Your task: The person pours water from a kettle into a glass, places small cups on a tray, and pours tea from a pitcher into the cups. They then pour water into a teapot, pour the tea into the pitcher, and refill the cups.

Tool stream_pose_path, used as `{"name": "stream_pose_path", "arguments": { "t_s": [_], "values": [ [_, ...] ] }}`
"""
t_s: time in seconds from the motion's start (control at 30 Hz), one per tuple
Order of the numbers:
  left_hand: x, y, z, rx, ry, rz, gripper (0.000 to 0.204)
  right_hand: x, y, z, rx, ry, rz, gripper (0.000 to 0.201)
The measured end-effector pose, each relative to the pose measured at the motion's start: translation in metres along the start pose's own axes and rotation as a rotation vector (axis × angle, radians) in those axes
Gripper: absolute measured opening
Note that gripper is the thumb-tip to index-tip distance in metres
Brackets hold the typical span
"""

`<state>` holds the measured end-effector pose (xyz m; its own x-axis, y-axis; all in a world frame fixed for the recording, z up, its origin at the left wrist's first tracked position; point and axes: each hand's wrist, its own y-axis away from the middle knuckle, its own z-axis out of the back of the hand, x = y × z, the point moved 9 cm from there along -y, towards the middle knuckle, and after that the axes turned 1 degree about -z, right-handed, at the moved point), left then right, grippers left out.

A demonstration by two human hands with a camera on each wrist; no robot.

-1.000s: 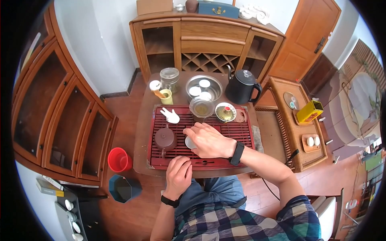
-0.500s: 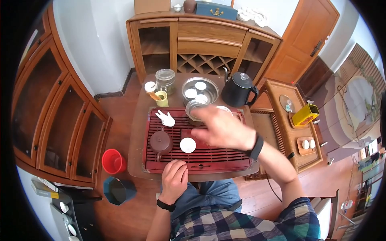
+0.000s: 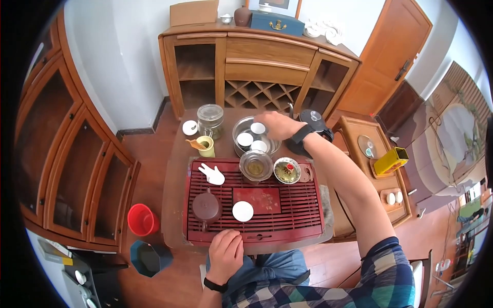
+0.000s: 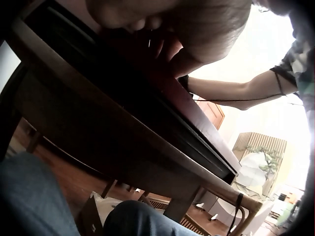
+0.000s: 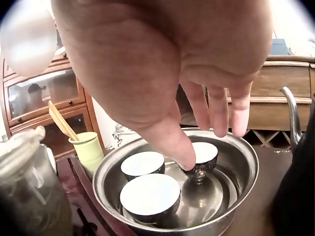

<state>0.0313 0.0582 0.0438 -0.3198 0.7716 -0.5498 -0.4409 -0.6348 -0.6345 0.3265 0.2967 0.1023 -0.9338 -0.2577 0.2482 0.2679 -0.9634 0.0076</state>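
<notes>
My right hand point(image 3: 280, 126) reaches into a round steel basin point(image 5: 251, 167) and pinches a dark-patterned teacup with a white inside point(image 5: 205, 153); the thumb lies on its near side. Two similar teacups point(image 5: 150, 194) stand in the basin beside it. On the red slatted tea tray point(image 3: 303, 226) a white-topped teacup point(image 3: 243, 211) stands near the middle, right of a brown clay teapot point(image 3: 207, 206). My left hand point(image 3: 226, 251) rests loosely at the tray's front edge and holds nothing.
A glass pitcher point(image 3: 256, 166) and a lidded bowl of tea leaves point(image 3: 287, 170) stand at the tray's back, with a white hand-shaped ornament point(image 3: 212, 174) to their left. Behind are a glass jar point(image 3: 210, 121), a green tool holder point(image 3: 206, 147) and a black kettle point(image 3: 312, 120).
My right hand has left the white-topped cup on the tray, moved forward over the pitcher, and now grips a teacup in the basin. The left hand stays at the tray's front edge.
</notes>
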Motion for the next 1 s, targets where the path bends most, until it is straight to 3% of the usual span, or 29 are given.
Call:
{"name": "stream_pose_path", "arguments": {
  "t_s": [0.33, 0.7, 0.9, 1.0],
  "values": [
    [0.004, -0.003, -0.002, 0.038, 0.003, 0.029, 0.019, -0.017, -0.022, -0.034, 0.052, 0.127, -0.079, 0.069],
    [0.003, -0.006, 0.000, 0.045, 0.003, 0.027, 0.017, -0.025, -0.027, -0.045, 0.017, 0.142, -0.107, 0.052],
    [0.000, -0.005, 0.001, 0.022, -0.006, -0.004, 0.017, 0.001, 0.012, 0.023, -0.167, 0.087, -0.090, 0.051],
    [0.001, -0.004, 0.001, 0.009, 0.001, 0.003, 0.019, 0.030, 0.049, 0.053, -0.167, 0.075, -0.144, 0.053]
  ]
}}
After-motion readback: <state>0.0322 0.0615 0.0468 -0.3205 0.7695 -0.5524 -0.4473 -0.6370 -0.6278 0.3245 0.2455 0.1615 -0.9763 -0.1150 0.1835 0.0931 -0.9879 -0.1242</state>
